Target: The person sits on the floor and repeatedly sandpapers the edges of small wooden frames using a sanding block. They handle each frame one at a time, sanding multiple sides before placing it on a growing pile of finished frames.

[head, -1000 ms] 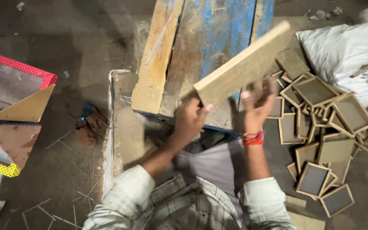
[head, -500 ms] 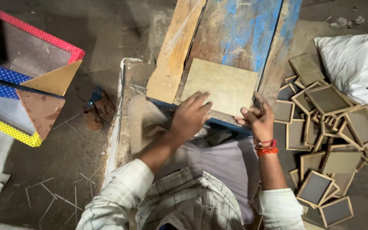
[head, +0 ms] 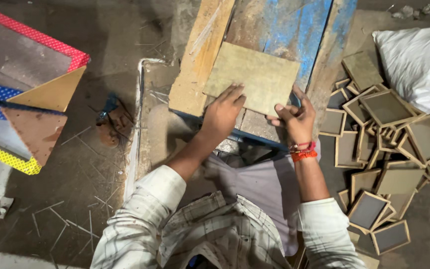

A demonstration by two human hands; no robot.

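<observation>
board (head: 252, 75) now flat on blue plank (head: 294, 30), was lifted 1s ago | L hand (head: 222, 112) pressing near edge, fingers spread | R hand (head: 294, 117) pinching R corner | frames pile (head: 389, 144) beside, untouched

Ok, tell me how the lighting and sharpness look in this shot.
Head view: dim, uneven light, brightest on the white sack at right and the pale floor at lower left; dark shadow along the top left; left hand, right hand and flat board are fairly sharp, with no glare.
</observation>
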